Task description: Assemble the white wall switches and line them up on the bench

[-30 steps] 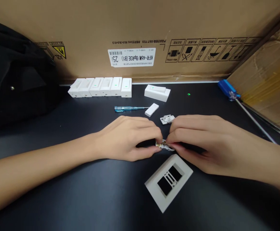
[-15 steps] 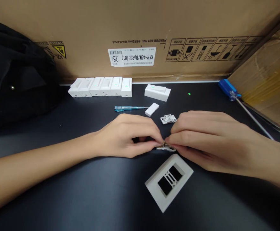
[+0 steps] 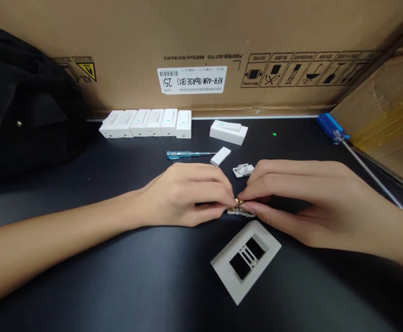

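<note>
My left hand (image 3: 191,196) is closed in a pinch at the left end of a small white switch base (image 3: 245,213), which has brass contacts inside. From the other side my right hand (image 3: 301,198) pinches a tiny brass piece (image 3: 239,201) just above the base. Fingertips of both hands nearly meet there and hide part of the base. Below them a white switch housing (image 3: 224,272) with a rectangular opening lies at an angle. A second white base piece (image 3: 243,170) sits just behind my right fingers. Farther back, a white rocker button (image 3: 221,156) touches the tip of a blue test screwdriver (image 3: 184,155).
Several white switches (image 3: 146,123) stand in a row at the back, with another switch (image 3: 228,133) to their right. A blue-handled screwdriver (image 3: 333,129) lies at the right. A black bag (image 3: 25,106) is at the left, and a cardboard box (image 3: 125,46) walls off the back.
My right thumb has shifted lower and away from the index finger, showing more of the brass piece. My left hand stays at the base. The view has shifted slightly.
</note>
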`<state>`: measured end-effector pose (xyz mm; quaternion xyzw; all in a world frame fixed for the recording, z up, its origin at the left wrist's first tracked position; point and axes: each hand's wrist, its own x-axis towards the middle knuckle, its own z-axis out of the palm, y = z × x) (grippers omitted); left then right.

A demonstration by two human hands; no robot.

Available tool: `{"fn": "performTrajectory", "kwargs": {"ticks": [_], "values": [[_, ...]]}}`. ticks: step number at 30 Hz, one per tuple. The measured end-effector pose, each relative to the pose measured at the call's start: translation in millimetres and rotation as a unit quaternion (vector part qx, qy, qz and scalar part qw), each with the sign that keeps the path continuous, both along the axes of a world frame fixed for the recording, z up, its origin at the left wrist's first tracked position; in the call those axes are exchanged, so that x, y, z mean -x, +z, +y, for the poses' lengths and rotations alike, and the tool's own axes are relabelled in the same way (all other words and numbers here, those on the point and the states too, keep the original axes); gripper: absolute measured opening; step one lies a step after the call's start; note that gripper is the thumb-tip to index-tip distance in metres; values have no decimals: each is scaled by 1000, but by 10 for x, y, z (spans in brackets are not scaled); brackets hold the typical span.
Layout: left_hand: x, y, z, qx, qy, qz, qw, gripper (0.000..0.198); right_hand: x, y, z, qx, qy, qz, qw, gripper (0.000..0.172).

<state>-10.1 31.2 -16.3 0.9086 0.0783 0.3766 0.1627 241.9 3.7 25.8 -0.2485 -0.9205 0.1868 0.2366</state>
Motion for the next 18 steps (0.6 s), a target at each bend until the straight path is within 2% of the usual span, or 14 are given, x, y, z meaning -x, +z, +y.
{"fn": "performTrajectory", "kwargs": {"ticks": [9, 12, 18], "values": [[-4, -16, 3, -19, 1, 17, 1000, 10, -2, 4, 7, 20, -15, -29, 999, 14], [-3, 2, -9, 1, 8, 51, 999, 5, -36, 6, 20, 16, -8, -39, 999, 14], [1, 15, -22, 41, 25, 113, 992, 11, -80, 27, 34, 11, -4, -69, 998, 16]]}}
